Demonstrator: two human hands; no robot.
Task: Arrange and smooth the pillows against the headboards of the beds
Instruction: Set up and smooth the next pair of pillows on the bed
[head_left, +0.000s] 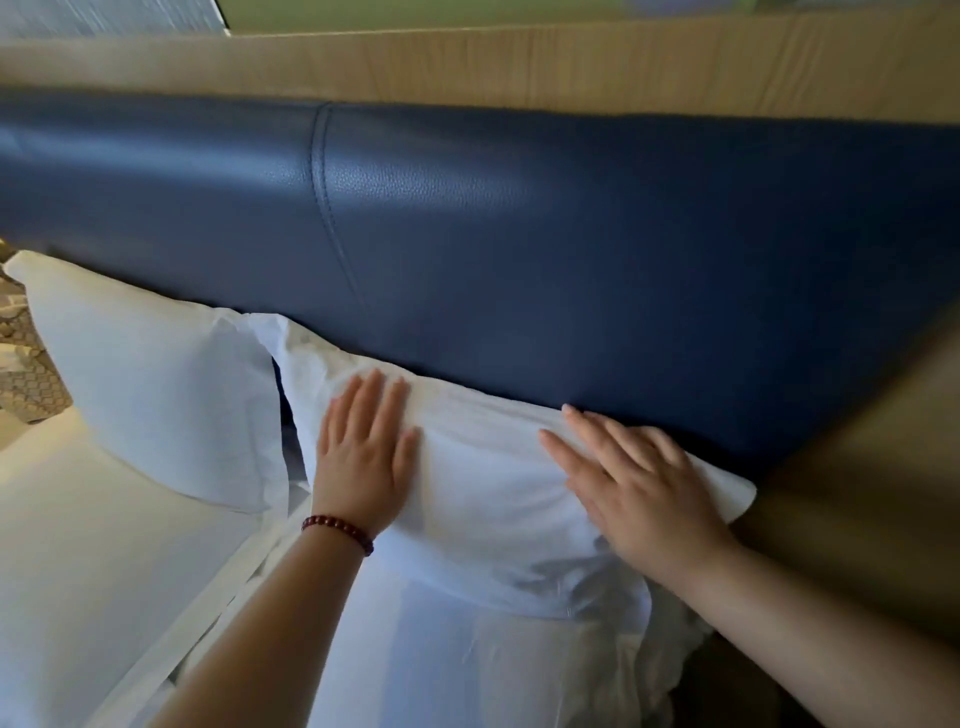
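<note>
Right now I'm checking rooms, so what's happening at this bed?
A person is pressing both palms flat on a white pillow that leans against the blue headboard: left hand near one end, right hand near the other. A second pillow already stands beside it.

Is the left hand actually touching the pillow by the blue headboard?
Touching. The head view shows the left hand laid flat, fingers spread, on the right pillow, with the fabric creased around it.
</note>
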